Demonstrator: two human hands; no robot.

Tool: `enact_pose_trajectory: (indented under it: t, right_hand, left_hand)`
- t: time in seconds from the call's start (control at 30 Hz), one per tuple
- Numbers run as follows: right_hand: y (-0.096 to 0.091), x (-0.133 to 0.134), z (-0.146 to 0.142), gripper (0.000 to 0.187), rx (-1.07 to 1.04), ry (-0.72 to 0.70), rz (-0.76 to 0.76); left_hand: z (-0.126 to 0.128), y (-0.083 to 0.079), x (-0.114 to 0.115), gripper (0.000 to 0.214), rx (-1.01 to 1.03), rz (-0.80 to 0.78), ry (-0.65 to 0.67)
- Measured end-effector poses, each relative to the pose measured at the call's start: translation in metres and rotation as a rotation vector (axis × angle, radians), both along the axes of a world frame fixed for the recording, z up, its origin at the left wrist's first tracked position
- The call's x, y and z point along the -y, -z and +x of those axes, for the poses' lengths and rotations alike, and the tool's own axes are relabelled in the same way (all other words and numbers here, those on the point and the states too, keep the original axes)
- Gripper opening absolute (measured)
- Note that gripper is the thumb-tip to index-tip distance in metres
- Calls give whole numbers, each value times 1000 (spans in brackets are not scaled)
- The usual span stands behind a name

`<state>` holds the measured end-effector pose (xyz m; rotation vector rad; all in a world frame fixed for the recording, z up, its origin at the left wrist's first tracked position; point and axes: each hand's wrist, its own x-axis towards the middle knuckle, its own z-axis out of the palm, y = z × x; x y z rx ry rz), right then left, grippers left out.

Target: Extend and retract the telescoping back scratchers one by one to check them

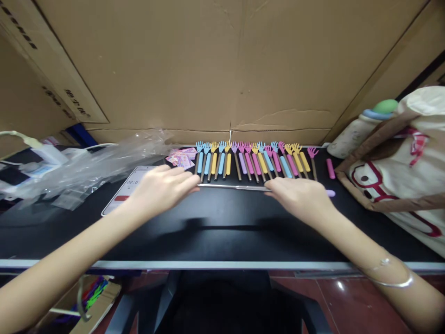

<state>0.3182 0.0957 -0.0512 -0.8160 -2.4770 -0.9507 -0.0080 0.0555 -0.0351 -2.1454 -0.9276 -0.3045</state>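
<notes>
**Row lined up, ruler pressed to the handle ends**

Both hands were down on the black desk (222,232), and between them lay a thin metal ruler (232,187) — flat, running from nine o'clock to three o'clock along the near ends of the handles. The left hand (163,188) rested palm-down on the ruler's left end, fingers stretched out rather than curled. The right hand (301,197) did the same at the other end, fingertips on the strip, nothing gripped in either.

At twelve o'clock from the ruler sat the row of little back scratchers (253,160) — blue, yellow, purple and pink, claw heads pointing away, side by side and touching or nearly so. By the look of it the laying-out was largely done. The left part stood straight; toward three o'clock the handles leaned. One pink scratcher (313,162) sat slightly apart at the right end, and a loose pink handle (330,168) lay beyond it, outside the row. So some squaring-up seemed left.

A phone (120,197) lay under the left wrist, crumpled clear plastic (86,167) at ten o'clock, a cloth bag (399,171) at three o'clock.
</notes>
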Motion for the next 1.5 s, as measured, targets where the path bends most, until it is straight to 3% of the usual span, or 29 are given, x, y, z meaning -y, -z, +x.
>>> enact_pose_trajectory:
  t: [0.17, 0.37, 0.57, 0.83, 1.03, 1.17, 1.27, 1.37, 1.5]
  right_hand:
    - [-1, -30, 82, 36, 14, 203, 23]
    - [-3, -50, 159, 29, 9, 468, -112]
    - [-6, -47, 169, 21, 18, 500, -192]
    - [7, -46, 187, 43, 18, 436, -14]
    - [10, -51, 184, 37, 33, 546, -31]
    - [3, -54, 181, 33, 41, 557, -91]
    - [-3, -50, 160, 24, 83, 548, -146]
    - [-7, -38, 115, 25, 123, 480, -190]
    - [-7, -16, 44, 39, 124, 250, -128]
  left_hand:
    - [-78, -10, -5, 21, -160, 140, -197]
    - [-149, 0, -4, 24, -127, 129, -313]
    - [-167, 7, 1, 22, -55, 80, -340]
    - [-186, 5, 30, 28, 255, -18, -428]
    - [-182, 6, 33, 40, 249, 41, -586]
    - [-177, 6, 27, 41, 237, 64, -616]
    - [-166, 9, 19, 38, 210, 15, -577]
    - [-131, 10, 11, 34, 144, -58, -480]
    - [-61, 8, 6, 31, 75, -68, -334]
